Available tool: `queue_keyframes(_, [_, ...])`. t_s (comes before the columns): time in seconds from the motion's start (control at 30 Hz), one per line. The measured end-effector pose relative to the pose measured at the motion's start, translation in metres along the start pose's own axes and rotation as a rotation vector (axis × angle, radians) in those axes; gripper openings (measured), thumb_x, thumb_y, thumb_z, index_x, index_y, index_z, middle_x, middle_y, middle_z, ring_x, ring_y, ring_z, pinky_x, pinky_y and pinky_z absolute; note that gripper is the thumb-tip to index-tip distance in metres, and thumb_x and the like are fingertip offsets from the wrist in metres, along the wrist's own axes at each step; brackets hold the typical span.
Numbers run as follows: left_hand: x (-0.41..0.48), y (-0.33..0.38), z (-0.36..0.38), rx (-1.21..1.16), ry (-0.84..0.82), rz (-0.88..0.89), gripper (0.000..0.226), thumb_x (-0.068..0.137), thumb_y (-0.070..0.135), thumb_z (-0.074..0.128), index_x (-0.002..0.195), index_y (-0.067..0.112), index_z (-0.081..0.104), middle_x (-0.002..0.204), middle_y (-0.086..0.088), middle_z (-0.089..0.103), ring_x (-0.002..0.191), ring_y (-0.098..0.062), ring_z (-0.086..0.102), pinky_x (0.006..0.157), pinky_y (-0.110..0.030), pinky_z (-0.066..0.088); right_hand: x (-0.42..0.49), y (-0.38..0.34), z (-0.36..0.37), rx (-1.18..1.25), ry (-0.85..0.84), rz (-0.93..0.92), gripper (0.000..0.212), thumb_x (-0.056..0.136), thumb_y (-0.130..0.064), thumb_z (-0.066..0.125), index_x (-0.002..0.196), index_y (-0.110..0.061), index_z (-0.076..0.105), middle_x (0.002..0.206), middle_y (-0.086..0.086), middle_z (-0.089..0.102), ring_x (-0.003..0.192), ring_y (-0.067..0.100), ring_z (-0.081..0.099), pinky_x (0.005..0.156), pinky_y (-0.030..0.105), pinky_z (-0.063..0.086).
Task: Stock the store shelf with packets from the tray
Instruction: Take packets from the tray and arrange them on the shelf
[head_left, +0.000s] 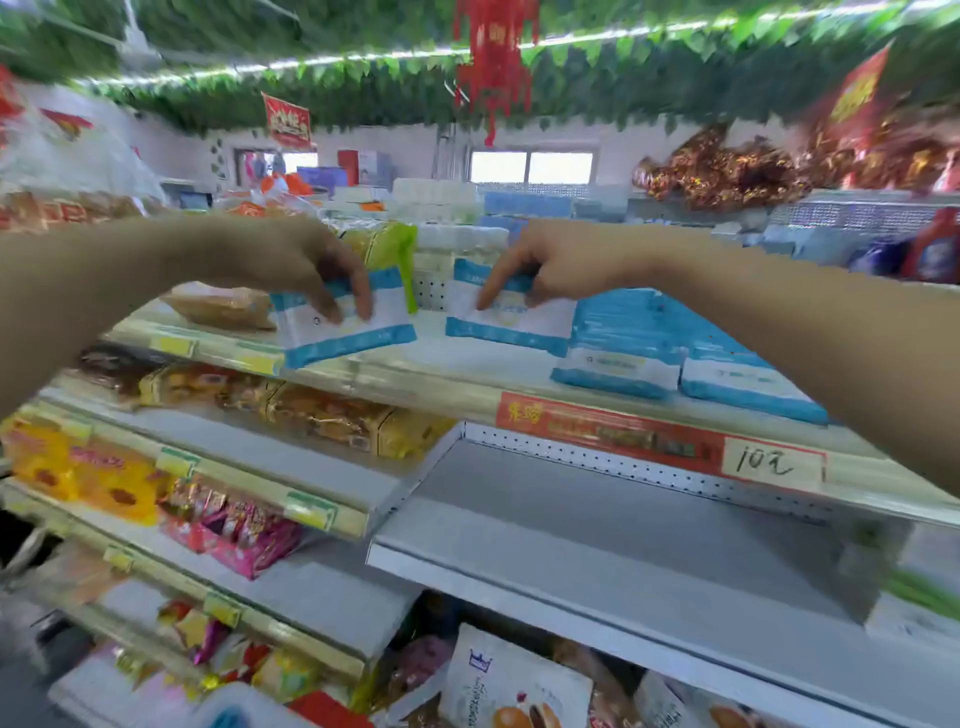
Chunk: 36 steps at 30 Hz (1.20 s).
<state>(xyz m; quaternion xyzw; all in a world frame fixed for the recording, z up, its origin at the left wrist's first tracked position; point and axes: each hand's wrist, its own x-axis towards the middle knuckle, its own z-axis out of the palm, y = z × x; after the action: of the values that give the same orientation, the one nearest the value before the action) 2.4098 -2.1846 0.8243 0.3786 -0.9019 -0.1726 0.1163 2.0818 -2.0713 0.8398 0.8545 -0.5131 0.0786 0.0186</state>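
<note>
Left of packet stack (618, 332) on top shelf (457, 395): left hand (291, 260) grips first packet (358, 338), right hand (566, 260) pinches second packet (524, 325), fingers (358, 293) curled.

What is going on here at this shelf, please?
A person is stocking the top shelf. The left hand grips one blue-and-white packet at the shelf's front edge, and the right hand pinches a second packet beside it. To the right, stacks of the same packets already lie on the shelf. The picture is blurred, so I cannot tell whether either packet rests on the shelf yet.
</note>
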Motion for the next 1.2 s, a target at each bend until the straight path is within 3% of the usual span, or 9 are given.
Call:
queue_keyframes(0.07, [0.021, 0.027, 0.005, -0.009, -0.027, 0.045, 0.035, 0.083, -0.001, 0.081, 0.094, 0.032, 0.082, 0.097, 0.011, 0.079, 0.082, -0.006, 0.074, 0.066, -0.018, 0.055, -0.021, 0.019, -0.006, -0.003, -0.012, 0.035, 0.05, 0.087, 0.006, 0.065, 0.115, -0.033, 0.079, 0.058, -0.025, 0.05, 0.055, -0.001, 0.044, 0.053, 0.015, 0.031])
queue_keyframes(0.17, [0.047, 0.065, 0.014, 0.014, -0.066, 0.104, 0.036, 0.085, -0.003, 0.079, 0.091, 0.033, 0.082, 0.103, 0.016, 0.077, 0.094, -0.007, 0.072, 0.078, -0.018, 0.054, -0.049, 0.04, -0.008, -0.004, -0.034, 0.104, 0.049, 0.09, 0.005, 0.066, 0.114, -0.036, 0.079, 0.064, -0.031, 0.056, 0.06, -0.002, 0.049, 0.056, 0.015, 0.033])
queue_keyframes(0.27, [0.068, 0.095, 0.024, 0.04, -0.078, 0.15, 0.036, 0.085, -0.003, 0.077, 0.09, 0.033, 0.082, 0.104, 0.02, 0.075, 0.099, -0.007, 0.069, 0.087, -0.022, 0.053, -0.07, 0.055, -0.006, 0.024, -0.059, 0.191, 0.05, 0.091, 0.002, 0.065, 0.114, -0.041, 0.078, 0.099, -0.03, 0.067, 0.083, -0.001, 0.058, 0.075, 0.022, 0.044])
queue_keyframes(0.4, [0.087, 0.121, 0.037, 0.07, -0.097, 0.194, 0.034, 0.086, 0.0, 0.077, 0.09, 0.033, 0.082, 0.103, 0.022, 0.074, 0.097, -0.005, 0.069, 0.077, -0.013, 0.051, -0.086, 0.068, 0.003, 0.083, -0.077, 0.242, 0.049, 0.091, 0.008, 0.061, 0.117, -0.031, 0.078, 0.079, -0.048, 0.058, 0.072, -0.019, 0.054, 0.063, 0.005, 0.037])
queue_keyframes(0.53, [0.099, 0.133, 0.046, 0.07, -0.113, 0.234, 0.035, 0.086, 0.0, 0.077, 0.091, 0.034, 0.081, 0.104, 0.022, 0.074, 0.096, -0.002, 0.069, 0.077, -0.011, 0.053, -0.092, 0.077, 0.009, 0.178, -0.077, 0.272, 0.051, 0.094, 0.007, 0.059, 0.117, -0.035, 0.077, 0.11, -0.038, 0.06, 0.089, -0.021, 0.055, 0.078, 0.011, 0.037])
queue_keyframes(0.63, [0.105, 0.134, 0.049, 0.082, -0.114, 0.252, 0.035, 0.086, 0.002, 0.078, 0.092, 0.036, 0.081, 0.109, 0.021, 0.074, 0.101, -0.003, 0.068, 0.093, -0.026, 0.053, -0.092, 0.081, 0.01, 0.225, -0.08, 0.263, 0.053, 0.095, 0.005, 0.058, 0.115, -0.04, 0.077, 0.115, -0.038, 0.058, 0.096, -0.017, 0.056, 0.085, 0.016, 0.04])
queue_keyframes(0.77, [0.11, 0.132, 0.05, 0.086, -0.131, 0.246, 0.035, 0.087, 0.003, 0.078, 0.094, 0.037, 0.08, 0.11, 0.023, 0.073, 0.1, 0.003, 0.067, 0.093, -0.026, 0.051, -0.091, 0.084, 0.012, 0.296, -0.091, 0.264, 0.053, 0.096, 0.005, 0.057, 0.116, -0.04, 0.077, 0.126, -0.033, 0.058, 0.112, -0.002, 0.058, 0.105, 0.03, 0.043])
queue_keyframes(0.97, [0.115, 0.125, 0.051, 0.042, -0.14, 0.225, 0.032, 0.088, 0.002, 0.077, 0.093, 0.033, 0.081, 0.11, 0.022, 0.074, 0.1, -0.001, 0.069, 0.08, -0.016, 0.056, -0.089, 0.088, 0.016, 0.364, -0.117, 0.256, 0.049, 0.096, 0.003, 0.061, 0.119, -0.038, 0.076, 0.128, -0.021, 0.063, 0.11, 0.003, 0.064, 0.105, 0.033, 0.051])
queue_keyframes(1.2, [0.121, 0.131, 0.056, 0.035, -0.149, 0.238, 0.03, 0.09, 0.003, 0.075, 0.094, 0.032, 0.081, 0.109, 0.021, 0.075, 0.1, -0.004, 0.071, 0.08, -0.02, 0.057, -0.088, 0.089, 0.02, 0.353, -0.159, 0.225, 0.051, 0.09, -0.002, 0.073, 0.125, -0.039, 0.072, 0.135, -0.016, 0.062, 0.118, 0.011, 0.063, 0.104, 0.033, 0.053])
